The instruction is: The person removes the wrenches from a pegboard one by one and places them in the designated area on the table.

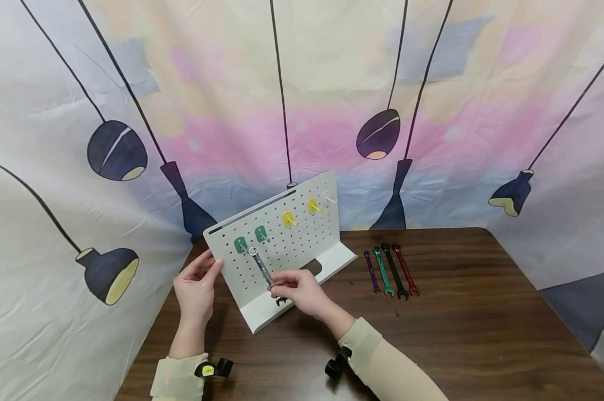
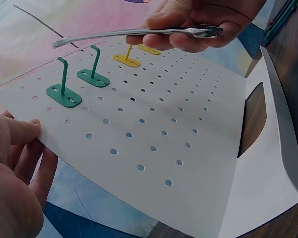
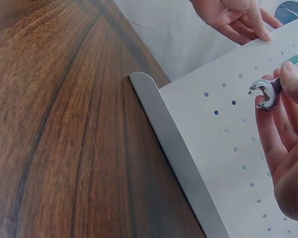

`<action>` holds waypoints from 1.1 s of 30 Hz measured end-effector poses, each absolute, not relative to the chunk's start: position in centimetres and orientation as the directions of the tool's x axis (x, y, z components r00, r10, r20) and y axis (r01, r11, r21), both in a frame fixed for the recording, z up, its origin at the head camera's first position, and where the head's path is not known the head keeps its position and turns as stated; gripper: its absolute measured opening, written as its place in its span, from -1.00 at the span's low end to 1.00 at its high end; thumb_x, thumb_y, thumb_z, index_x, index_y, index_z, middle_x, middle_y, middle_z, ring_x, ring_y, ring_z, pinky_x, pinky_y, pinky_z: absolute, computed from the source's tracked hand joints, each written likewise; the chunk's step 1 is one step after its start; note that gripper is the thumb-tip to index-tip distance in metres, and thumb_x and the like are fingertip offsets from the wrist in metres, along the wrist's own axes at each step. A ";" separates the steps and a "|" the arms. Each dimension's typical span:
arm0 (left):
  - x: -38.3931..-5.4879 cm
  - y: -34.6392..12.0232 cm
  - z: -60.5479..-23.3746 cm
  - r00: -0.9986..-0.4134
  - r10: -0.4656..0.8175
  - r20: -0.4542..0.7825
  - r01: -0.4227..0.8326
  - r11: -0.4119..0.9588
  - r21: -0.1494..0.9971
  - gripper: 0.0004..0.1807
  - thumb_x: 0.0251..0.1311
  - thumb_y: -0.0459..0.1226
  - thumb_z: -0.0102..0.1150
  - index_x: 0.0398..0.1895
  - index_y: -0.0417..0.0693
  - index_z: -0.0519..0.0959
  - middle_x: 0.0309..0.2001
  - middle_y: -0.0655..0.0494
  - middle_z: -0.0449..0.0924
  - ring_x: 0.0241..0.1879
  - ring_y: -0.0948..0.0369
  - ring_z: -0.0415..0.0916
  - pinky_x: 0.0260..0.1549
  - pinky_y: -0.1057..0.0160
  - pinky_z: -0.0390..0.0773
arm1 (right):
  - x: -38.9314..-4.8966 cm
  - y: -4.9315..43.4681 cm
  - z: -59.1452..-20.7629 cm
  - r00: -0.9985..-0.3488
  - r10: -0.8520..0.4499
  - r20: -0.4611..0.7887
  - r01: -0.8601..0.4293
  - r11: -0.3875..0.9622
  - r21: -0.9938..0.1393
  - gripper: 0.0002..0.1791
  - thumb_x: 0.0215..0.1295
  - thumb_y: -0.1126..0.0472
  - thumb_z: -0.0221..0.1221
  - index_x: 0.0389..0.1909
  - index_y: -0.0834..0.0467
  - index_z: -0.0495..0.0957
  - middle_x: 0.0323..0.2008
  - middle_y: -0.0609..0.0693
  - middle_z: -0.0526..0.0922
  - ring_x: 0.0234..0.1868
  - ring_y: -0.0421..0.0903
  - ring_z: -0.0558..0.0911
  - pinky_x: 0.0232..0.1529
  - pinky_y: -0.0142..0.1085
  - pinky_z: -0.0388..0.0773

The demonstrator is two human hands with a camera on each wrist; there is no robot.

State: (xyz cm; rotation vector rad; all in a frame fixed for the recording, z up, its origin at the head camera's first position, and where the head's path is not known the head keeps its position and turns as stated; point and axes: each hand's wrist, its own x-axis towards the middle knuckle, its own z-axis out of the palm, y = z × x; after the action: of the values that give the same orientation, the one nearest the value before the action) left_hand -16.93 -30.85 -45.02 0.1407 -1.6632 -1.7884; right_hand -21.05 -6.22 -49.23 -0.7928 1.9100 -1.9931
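My left hand (image 1: 195, 292) pinches the left edge of a white pegboard (image 1: 302, 239), thumb on the front face and fingers behind. In my right hand (image 1: 304, 292) is a silver combination wrench (image 1: 260, 265), gripped near its open-jaw end. The wrench slants up and left in front of the board, its ring end close to the leftmost green hook (image 1: 240, 245). A second green hook (image 1: 261, 233) sits just to the right. In the left wrist view the wrench shaft stands out from the board, above the hook tips. The right wrist view shows its open jaw beyond my fingertips.
Further right on the board are two yellow hooks (image 1: 288, 219) and a white hook (image 1: 329, 197). Purple (image 1: 371, 272), green (image 1: 383, 271), black (image 1: 394, 271) and red (image 1: 406, 270) wrenches lie side by side on the wooden table (image 1: 462, 334). A printed curtain (image 1: 322, 67) hangs behind.
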 end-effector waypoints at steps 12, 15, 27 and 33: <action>-16.7 -30.6 -45.3 -0.776 -0.535 0.335 0.364 0.055 0.930 -0.64 0.24 -0.54 0.48 0.11 -0.32 0.75 -0.31 0.23 0.76 -0.26 0.25 0.63 -0.22 0.46 0.68 | -21.0 -2.1 -50.4 -0.831 -0.520 0.199 -0.189 -0.072 -0.979 -0.70 0.45 0.41 0.32 0.10 0.49 0.65 -0.06 0.35 0.79 -0.11 -0.10 0.81 -0.09 -0.33 0.72; -16.7 -30.5 -45.3 -0.780 -0.526 0.338 0.366 0.054 0.929 -0.63 0.24 -0.53 0.48 0.12 -0.34 0.74 -0.31 0.23 0.77 -0.25 0.25 0.64 -0.20 0.46 0.68 | -21.2 -0.1 -51.0 -0.848 -0.490 0.202 -0.202 -0.054 -0.978 -0.72 0.44 0.42 0.32 0.08 0.48 0.66 -0.09 0.31 0.80 -0.16 -0.13 0.81 -0.12 -0.33 0.72; -16.7 -30.6 -45.3 -0.771 -0.531 0.351 0.392 0.039 0.919 -0.63 0.22 -0.56 0.47 0.11 -0.38 0.73 -0.32 0.22 0.76 -0.27 0.27 0.64 -0.21 0.46 0.68 | -22.6 8.8 -52.0 -0.917 -0.374 0.136 -0.176 0.073 -0.982 -0.66 0.45 0.35 0.36 0.14 0.46 0.64 -0.08 0.37 0.76 -0.10 0.12 0.82 -0.14 -0.29 0.72; -16.8 -30.9 -45.0 -0.767 -0.538 0.350 0.399 0.028 0.916 -0.63 0.23 -0.55 0.47 0.12 -0.38 0.73 -0.32 0.21 0.75 -0.28 0.26 0.63 -0.21 0.46 0.68 | -23.1 13.4 -51.8 -0.962 -0.253 0.098 -0.136 0.136 -0.981 -0.62 0.46 0.33 0.36 0.19 0.43 0.63 -0.06 0.26 0.79 -0.14 -0.11 0.80 -0.14 -0.32 0.70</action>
State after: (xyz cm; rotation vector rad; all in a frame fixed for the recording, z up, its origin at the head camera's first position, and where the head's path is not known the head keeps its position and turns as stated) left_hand -16.85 -30.85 -45.00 0.1427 -1.6494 -1.8118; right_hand -23.08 13.43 -51.85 -0.3949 2.2970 -1.9680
